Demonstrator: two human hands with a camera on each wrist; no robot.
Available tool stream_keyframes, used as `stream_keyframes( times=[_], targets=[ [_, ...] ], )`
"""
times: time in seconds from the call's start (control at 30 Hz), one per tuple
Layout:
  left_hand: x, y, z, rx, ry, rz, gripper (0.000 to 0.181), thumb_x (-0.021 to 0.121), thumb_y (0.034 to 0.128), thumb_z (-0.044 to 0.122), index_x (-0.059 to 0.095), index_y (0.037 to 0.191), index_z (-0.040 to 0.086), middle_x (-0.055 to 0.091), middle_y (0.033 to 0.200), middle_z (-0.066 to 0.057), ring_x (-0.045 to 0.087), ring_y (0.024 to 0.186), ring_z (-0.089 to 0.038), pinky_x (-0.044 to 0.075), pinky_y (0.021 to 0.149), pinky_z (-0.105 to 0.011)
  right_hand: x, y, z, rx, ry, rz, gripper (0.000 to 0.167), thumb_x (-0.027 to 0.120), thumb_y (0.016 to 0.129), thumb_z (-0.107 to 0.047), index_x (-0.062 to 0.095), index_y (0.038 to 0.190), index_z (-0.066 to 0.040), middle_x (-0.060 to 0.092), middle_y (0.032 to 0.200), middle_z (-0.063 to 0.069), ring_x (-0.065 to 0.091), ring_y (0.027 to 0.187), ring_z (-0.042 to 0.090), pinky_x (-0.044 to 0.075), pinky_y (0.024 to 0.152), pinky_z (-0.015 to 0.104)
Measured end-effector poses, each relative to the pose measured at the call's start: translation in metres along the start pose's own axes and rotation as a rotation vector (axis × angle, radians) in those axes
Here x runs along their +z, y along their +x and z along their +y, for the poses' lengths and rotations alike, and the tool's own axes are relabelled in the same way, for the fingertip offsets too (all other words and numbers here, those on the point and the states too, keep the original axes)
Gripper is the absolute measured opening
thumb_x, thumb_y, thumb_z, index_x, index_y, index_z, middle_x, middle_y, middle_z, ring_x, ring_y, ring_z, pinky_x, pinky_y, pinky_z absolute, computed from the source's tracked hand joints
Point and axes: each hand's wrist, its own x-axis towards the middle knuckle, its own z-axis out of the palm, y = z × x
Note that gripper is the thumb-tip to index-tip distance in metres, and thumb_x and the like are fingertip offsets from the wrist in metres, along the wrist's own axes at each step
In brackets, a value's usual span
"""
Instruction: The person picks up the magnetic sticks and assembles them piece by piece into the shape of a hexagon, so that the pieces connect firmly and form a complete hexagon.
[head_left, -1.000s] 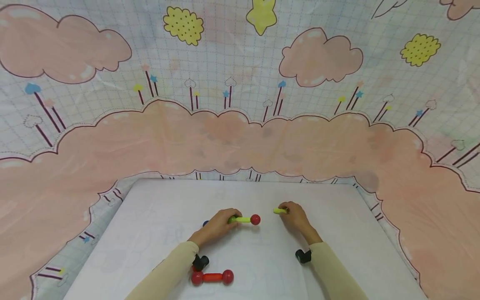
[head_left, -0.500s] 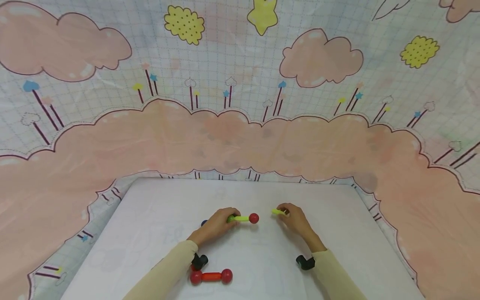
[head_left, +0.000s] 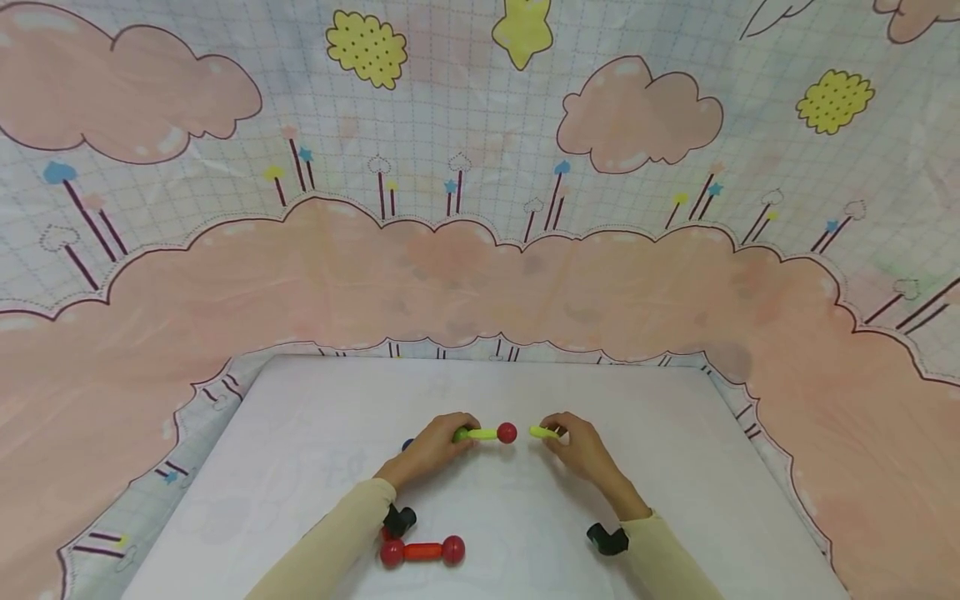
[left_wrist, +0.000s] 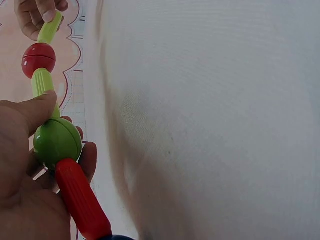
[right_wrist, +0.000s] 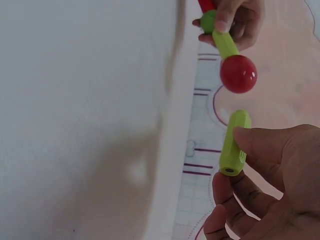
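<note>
My left hand [head_left: 431,446] holds a chain of toy pieces, its fingers and thumb about the green ball [left_wrist: 57,141]. From that ball a yellow-green rod [right_wrist: 226,44] leads to a red ball [head_left: 507,432] at the chain's right end. On the other side a red rod [left_wrist: 82,200] runs to a blue ball [head_left: 407,445], mostly hidden behind the hand in the head view. My right hand [head_left: 587,450] pinches a loose yellow-green rod [right_wrist: 231,157] between thumb and fingers. A hole shows in its near end. A small gap separates this rod from the red ball.
Two red balls joined by a red rod [head_left: 423,552] lie on the white table [head_left: 525,533] near its front. Another red piece [head_left: 388,535] is partly covered by the left wrist camera. Behind the table hangs a patterned cloth [head_left: 465,283].
My right hand has moved left and slightly nearer, bringing its rod closer to the red ball and turning it a little. The left hand and its chain have hardly moved.
</note>
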Motion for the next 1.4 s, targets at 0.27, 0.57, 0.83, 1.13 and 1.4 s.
stream_keyframes(
  times=[0.27,0.57,0.83,1.13,1.4],
  targets=[
    [0.002,-0.001,0.001,-0.004,0.005,0.010,0.022,0.066,0.0945,0.017,0.064,0.117,0.016,0.065,0.108,0.003,0.053,0.094,-0.011,0.049,0.088,-0.032,0.005,-0.007,-0.004,-0.011,0.018,-0.009,0.021,0.073,0.086,-0.006,0.069,0.105,-0.014,0.067,0.097,0.001,0.057,0.090,0.016,0.047,0.080,0.033],
    [0.002,-0.002,0.002,0.010,0.012,0.022,0.023,0.067,0.0937,0.016,0.064,0.116,0.016,0.065,0.108,0.003,0.054,0.093,-0.011,0.049,0.088,-0.031,0.013,-0.009,-0.002,-0.038,0.014,-0.005,0.020,0.073,0.086,-0.007,0.069,0.105,-0.014,0.067,0.095,-0.001,0.057,0.087,0.013,0.046,0.076,0.029],
    [0.002,-0.001,0.005,0.026,0.016,0.032,0.017,0.066,0.0939,0.015,0.065,0.111,0.015,0.066,0.103,0.003,0.054,0.088,-0.010,0.048,0.081,-0.027,0.018,-0.011,-0.006,-0.038,0.056,0.005,0.019,0.072,0.086,-0.007,0.069,0.104,-0.013,0.068,0.095,0.000,0.058,0.087,0.013,0.048,0.077,0.031],
    [0.001,0.002,0.003,0.019,0.042,0.015,0.016,0.067,0.0934,0.015,0.066,0.110,0.014,0.066,0.101,0.003,0.054,0.088,-0.009,0.048,0.082,-0.027,0.023,-0.012,-0.008,-0.005,0.052,-0.009,0.017,0.072,0.087,-0.010,0.069,0.104,-0.014,0.067,0.093,-0.001,0.058,0.086,0.013,0.047,0.074,0.027],
    [0.004,0.011,-0.001,0.004,0.081,-0.001,0.015,0.066,0.0932,0.011,0.066,0.108,0.013,0.067,0.102,0.001,0.056,0.091,-0.010,0.050,0.086,-0.031,0.027,-0.008,-0.008,0.009,0.068,-0.053,0.015,0.072,0.087,-0.010,0.069,0.101,-0.011,0.066,0.086,0.000,0.055,0.077,0.012,0.045,0.064,0.022]
  ],
)
